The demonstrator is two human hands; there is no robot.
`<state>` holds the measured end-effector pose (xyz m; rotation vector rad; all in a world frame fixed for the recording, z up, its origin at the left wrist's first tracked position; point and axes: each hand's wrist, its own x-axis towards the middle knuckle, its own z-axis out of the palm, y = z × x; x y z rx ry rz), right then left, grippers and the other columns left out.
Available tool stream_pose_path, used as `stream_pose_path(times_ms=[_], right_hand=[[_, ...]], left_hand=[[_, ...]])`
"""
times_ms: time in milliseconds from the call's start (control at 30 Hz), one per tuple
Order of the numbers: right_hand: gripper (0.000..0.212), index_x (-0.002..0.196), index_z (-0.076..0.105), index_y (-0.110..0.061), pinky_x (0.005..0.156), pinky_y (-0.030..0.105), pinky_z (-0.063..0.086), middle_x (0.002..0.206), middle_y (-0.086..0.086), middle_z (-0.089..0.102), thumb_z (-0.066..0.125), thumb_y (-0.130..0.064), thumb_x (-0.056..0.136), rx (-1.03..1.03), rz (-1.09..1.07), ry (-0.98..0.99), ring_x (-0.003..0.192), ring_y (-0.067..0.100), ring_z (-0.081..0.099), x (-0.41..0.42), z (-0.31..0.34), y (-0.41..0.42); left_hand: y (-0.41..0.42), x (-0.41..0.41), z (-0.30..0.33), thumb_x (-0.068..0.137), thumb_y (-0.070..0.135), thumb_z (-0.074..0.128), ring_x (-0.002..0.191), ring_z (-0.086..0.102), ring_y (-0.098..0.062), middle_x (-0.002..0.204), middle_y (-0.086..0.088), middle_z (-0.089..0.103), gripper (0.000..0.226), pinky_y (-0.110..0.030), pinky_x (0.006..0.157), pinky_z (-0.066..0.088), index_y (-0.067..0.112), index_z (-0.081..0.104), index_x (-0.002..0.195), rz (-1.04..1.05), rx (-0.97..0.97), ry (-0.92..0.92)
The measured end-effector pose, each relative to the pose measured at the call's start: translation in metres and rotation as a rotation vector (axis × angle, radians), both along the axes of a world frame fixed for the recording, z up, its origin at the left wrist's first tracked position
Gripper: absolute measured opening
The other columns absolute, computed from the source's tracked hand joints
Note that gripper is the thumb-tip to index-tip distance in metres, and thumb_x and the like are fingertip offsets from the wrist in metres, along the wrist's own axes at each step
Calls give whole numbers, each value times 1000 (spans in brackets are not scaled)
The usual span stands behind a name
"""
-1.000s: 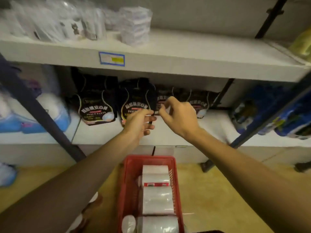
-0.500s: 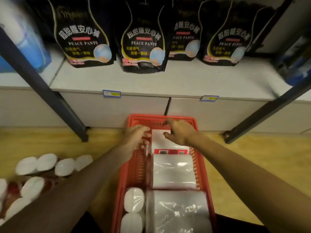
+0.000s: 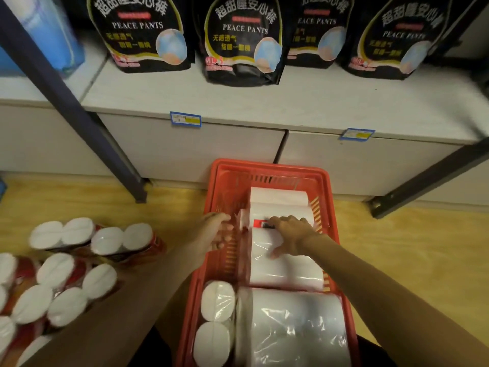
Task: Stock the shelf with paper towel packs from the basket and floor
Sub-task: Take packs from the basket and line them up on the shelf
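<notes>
Over the red basket [image 3: 267,169], both hands reached for the far pack [image 3: 284,207].
Right hand [image 3: 289,235] lay spread on its film; left hand [image 3: 215,231] touched its left end, grip unclear. Judged light, soft, slippery; best held at both ends.

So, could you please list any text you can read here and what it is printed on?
"PEACE PANTS": black bags on the shelf.
"M/L": the second bag's lower corner.
Chinese lettering on the bags: not transcribed.
Shelf price tags: too small.
Red label on basket pack: blurred.
</notes>
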<state>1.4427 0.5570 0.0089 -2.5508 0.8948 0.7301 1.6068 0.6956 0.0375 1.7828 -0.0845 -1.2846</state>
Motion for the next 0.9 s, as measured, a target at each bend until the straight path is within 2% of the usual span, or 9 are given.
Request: stream_pose_path(times_ms=[100, 300, 533, 667, 800, 900], right_hand=[[99, 146, 30, -22, 108, 44, 26, 147, 3, 37, 79, -57, 67, -32, 39, 36, 134, 26, 36, 1, -7, 5], [99, 145, 33, -18, 110, 46, 24, 149, 4, 29, 76, -62, 66, -87, 110, 111, 136, 27, 29, 5, -9, 5], [87, 144, 34, -18, 108, 46, 28, 146, 6, 33, 75, -51, 75, -45, 48, 63, 133, 28, 34, 9, -4, 2], [89, 145, 32, -19, 110, 46, 29, 146, 6, 35, 78, -46, 74, 49, -31, 42, 132, 27, 36, 8, -3, 2], [97, 144, 29, -16, 107, 43, 30, 142, 7, 43, 79, -53, 69, -53, 46, 89, 128, 28, 42, 13, 2, 4], [95, 138, 31, -15, 103, 40, 32, 136, 7, 47, 82, -51, 67, -49, 30, 63, 124, 27, 43, 13, 4, 2]], left_hand=[[2, -3, -4, 91, 23, 56, 60, 57, -14, 85, -3, 68, 12, -23, 51, 42, 17, 64, 99, 8, 7, 19], [3, -6, -9, 91, 23, 57, 62, 58, -14, 85, -3, 68, 11, -23, 51, 43, 16, 64, 97, 23, 17, 27], [3, -9, -5, 91, 22, 57, 64, 58, -15, 87, -4, 69, 12, -25, 54, 44, 15, 64, 96, 32, 14, 33], [0, -10, -4, 90, 23, 57, 62, 58, -15, 84, -3, 69, 11, -26, 54, 44, 16, 65, 93, 48, 10, 48], [-1, -15, -2, 91, 22, 56, 63, 59, -16, 84, -4, 70, 12, -26, 55, 44, 15, 65, 94, 43, -5, 57], [-1, -17, -1, 90, 22, 58, 66, 60, -17, 87, -5, 70, 13, -27, 53, 45, 15, 66, 97, 32, -11, 49]])
